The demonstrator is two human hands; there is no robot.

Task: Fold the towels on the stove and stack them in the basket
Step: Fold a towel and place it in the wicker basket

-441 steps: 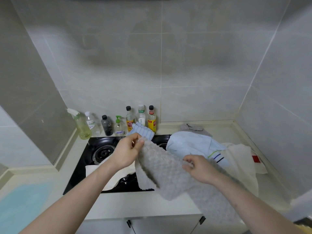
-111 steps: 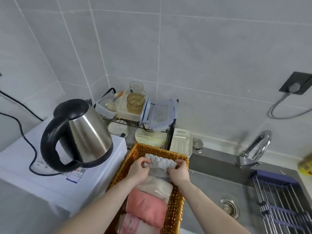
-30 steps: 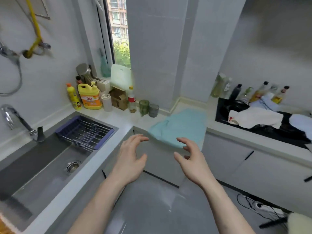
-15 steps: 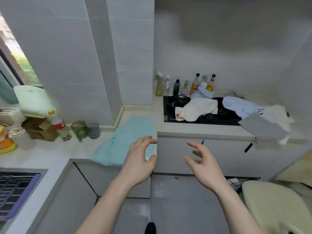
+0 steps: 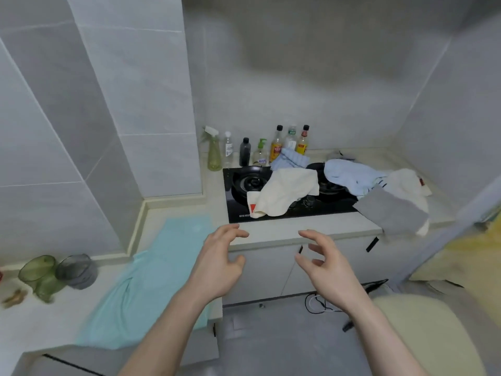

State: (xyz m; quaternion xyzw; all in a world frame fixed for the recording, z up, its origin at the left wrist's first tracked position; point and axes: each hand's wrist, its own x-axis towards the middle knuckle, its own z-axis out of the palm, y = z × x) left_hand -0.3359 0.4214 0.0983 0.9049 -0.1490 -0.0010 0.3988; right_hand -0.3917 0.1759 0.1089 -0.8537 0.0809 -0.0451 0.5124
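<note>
Left hand (image 5: pixel 219 263), right hand (image 5: pixel 326 263): empty, fingers loosely spread, raised in front of the stove (image 5: pixel 238 210), seemingly ready for the next pickup.
Cream towel (image 5: pixel 287 192): crumpled over the stove's middle, red tag at its front-left corner.
Blue towels (image 5: pixel 349 173): bunched over the stove's back and right burner.
Grey towel (image 5: pixel 393 213): flat, overhanging the counter edge right of the stove.
Basket: not visible.

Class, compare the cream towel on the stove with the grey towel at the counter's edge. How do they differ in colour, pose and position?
The cream towel is pale yellow-white with a red tag; the grey towel is plain grey. The cream towel lies crumpled across the stove; the grey towel lies flatter, right of it. The cream towel rests wholly on the stove; the grey towel hangs over the counter edge. Both are unfolded and untouched.
</note>
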